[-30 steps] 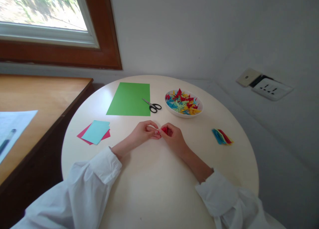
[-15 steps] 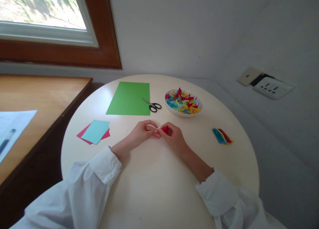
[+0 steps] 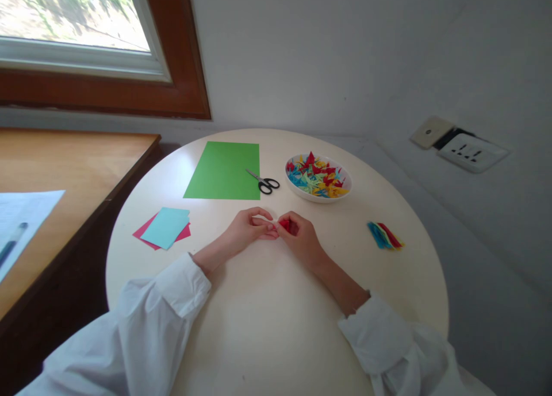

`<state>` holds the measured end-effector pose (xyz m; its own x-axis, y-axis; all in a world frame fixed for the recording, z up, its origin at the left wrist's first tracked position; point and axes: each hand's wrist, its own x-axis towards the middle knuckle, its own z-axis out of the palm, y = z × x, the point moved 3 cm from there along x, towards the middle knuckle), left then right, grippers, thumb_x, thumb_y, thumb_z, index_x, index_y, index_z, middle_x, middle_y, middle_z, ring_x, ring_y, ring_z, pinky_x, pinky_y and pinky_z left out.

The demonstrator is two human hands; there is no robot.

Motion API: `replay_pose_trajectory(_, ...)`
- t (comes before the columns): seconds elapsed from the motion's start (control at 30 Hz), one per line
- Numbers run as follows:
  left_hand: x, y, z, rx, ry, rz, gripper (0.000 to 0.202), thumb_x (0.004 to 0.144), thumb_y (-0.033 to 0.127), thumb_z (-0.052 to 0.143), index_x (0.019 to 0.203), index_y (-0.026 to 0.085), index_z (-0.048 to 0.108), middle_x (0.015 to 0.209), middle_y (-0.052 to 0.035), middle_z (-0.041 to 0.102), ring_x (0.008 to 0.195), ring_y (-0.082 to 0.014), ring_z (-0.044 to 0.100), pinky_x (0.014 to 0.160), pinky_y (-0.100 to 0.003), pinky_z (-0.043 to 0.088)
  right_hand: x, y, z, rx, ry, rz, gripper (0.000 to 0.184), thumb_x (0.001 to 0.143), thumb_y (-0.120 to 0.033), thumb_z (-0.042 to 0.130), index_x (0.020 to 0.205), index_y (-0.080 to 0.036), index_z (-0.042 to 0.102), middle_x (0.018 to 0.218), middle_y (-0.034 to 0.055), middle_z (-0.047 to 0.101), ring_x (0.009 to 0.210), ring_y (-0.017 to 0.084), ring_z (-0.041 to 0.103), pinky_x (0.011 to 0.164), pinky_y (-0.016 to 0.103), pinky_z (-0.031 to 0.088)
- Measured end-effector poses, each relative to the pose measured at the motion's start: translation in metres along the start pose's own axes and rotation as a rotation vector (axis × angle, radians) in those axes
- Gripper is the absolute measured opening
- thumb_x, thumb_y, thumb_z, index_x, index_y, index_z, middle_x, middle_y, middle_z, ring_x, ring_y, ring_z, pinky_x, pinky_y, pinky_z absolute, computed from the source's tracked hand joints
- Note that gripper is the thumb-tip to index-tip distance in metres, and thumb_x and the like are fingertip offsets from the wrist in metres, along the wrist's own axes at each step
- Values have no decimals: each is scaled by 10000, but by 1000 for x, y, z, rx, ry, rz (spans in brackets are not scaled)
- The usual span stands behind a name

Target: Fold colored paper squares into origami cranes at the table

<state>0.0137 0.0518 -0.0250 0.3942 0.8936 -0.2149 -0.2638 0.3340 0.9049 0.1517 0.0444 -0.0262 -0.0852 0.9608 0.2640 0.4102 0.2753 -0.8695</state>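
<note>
Over the middle of the round white table point(image 3: 267, 327), my two hands meet at a small piece of folded red paper point(image 3: 284, 224). My right hand point(image 3: 301, 235) pinches it and hides most of it behind the fingers. My left hand point(image 3: 250, 226) is closed, thumb and fingertips pinching the paper's left end. Just beyond the hands lie scissors point(image 3: 266, 184) with black handles, their blades resting on a green sheet point(image 3: 224, 172). Behind my right hand stands a white bowl point(image 3: 319, 199) full of small folded paper cranes point(image 3: 317, 175) in red, yellow, blue and pale green.
Light blue paper squares point(image 3: 166, 226) lie on red ones point(image 3: 144, 232) at the left. At the right is a small bundle of folded coloured papers point(image 3: 385, 235). A wooden desk point(image 3: 86, 160) with a printed sheet point(image 3: 38, 206) and a pen point(image 3: 12, 243) stands at the left.
</note>
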Motion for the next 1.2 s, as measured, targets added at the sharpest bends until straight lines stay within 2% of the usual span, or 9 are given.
replay_pose_trajectory(0.33, 0, -1, -2, 3, -26, 11, 349, 557, 237, 785, 793, 125, 553, 654, -42, 697, 643, -135, 664, 747, -312, 516, 0, -3, -1, 1, -6, 3, 86, 705, -250, 546, 663, -184, 511, 590, -28, 499, 530, 102, 435, 513, 231, 357)
replay_pose_trajectory(0.67, -2, 4, 1, -14, -12, -6, 234, 609, 108, 707, 787, 122, 557, 680, -44, 698, 637, -136, 667, 754, -305, 511, 0, -5, -2, -5, 5, -9, 90, 701, -249, 550, 657, -179, 516, 586, -30, 504, 528, 101, 434, 506, 226, 352)
replay_pose_trajectory(0.77, -3, 6, 2, -15, -4, -4, 222, 616, 133, 713, 775, 120, 558, 671, -46, 694, 620, -131, 662, 734, -295, 514, 0, -4, -1, -3, 8, -11, 86, 700, -247, 555, 661, -179, 519, 587, -31, 504, 528, 100, 437, 507, 225, 356)
replay_pose_trajectory(0.9, -3, 4, 0, 9, -21, 20, 306, 575, 191, 767, 790, 122, 560, 650, -39, 693, 626, -129, 658, 708, -279, 513, 0, -3, -1, 5, 7, -3, 89, 702, -252, 558, 671, -175, 526, 599, -24, 515, 543, 105, 454, 519, 229, 368)
replay_pose_trajectory(1.2, 0, 0, -2, 14, -21, 34, 384, 522, 265, 802, 785, 124, 560, 615, -34, 690, 622, -136, 660, 714, -299, 514, 0, -3, -1, 9, 4, -19, 79, 705, -243, 562, 675, -178, 530, 597, -27, 520, 537, 102, 459, 518, 230, 377)
